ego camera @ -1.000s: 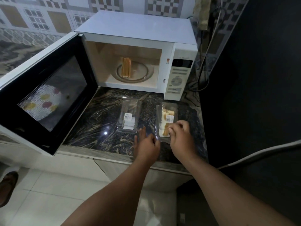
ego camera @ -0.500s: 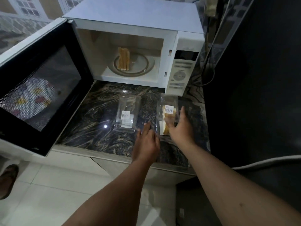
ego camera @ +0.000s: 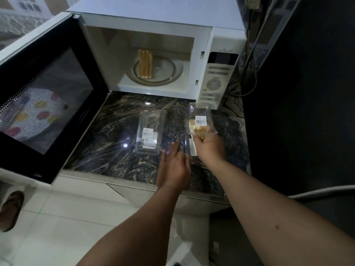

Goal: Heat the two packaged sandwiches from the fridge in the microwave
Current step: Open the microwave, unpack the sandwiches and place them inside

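The white microwave [ego camera: 217,77] stands on the dark marble counter [ego camera: 107,146] with its door [ego camera: 44,100] swung open to the left. One sandwich [ego camera: 145,63] stands on edge on the glass turntable [ego camera: 169,68] inside. An empty clear package [ego camera: 149,130] lies on the counter in front. My right hand [ego camera: 210,148] grips the second clear package [ego camera: 199,120], which holds a sandwich and is lifted and tilted off the counter. My left hand [ego camera: 173,166] rests flat by the counter's front edge, fingers apart, holding nothing.
A dark fridge side [ego camera: 307,93] fills the right, close to the microwave. Cables [ego camera: 251,73] hang between them. The open door juts out past the counter's front edge. A sandalled foot [ego camera: 11,210] stands on the white tiled floor at the left.
My right hand has taken hold of the right package and raised it from the counter. My left hand stayed near the counter's front edge. The camera has moved closer and tilted down.
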